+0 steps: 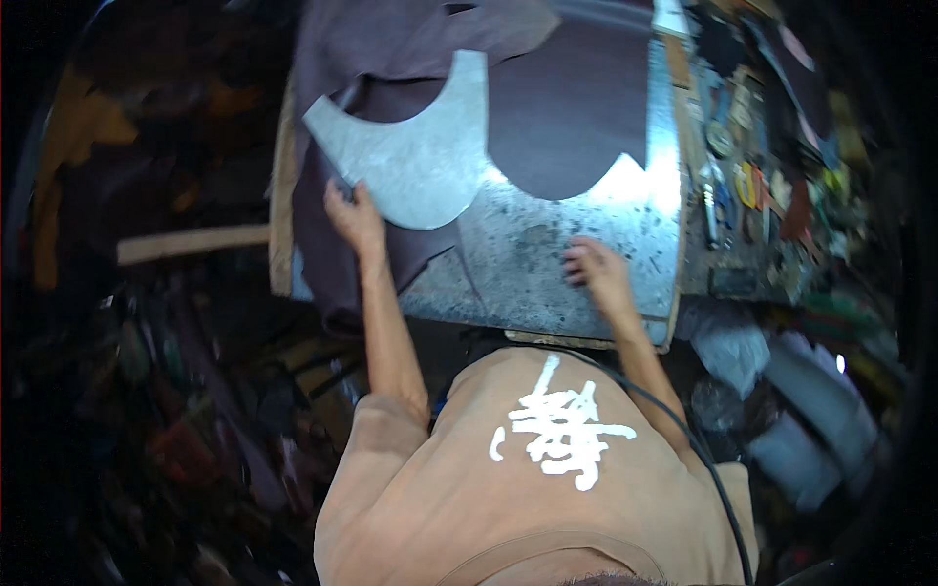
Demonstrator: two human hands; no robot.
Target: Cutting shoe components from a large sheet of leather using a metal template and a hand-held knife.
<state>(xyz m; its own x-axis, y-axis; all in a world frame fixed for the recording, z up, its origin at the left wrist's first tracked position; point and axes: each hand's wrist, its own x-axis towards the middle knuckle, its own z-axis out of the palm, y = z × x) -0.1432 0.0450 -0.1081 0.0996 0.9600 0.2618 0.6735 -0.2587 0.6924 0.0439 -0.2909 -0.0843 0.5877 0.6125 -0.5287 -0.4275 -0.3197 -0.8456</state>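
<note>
**A:** how far along does this look? The grey metal template lies on the dark purple leather, on the metal-topped bench.

**B:** Early-ish — one scalloped edge already shows cut at the sheet's near side, most still whole. Left hand pinches the template's lower edge, maybe with a tool; too blurry. Right hand rests flat on the bench, fingers loose, gripping nothing.
</note>
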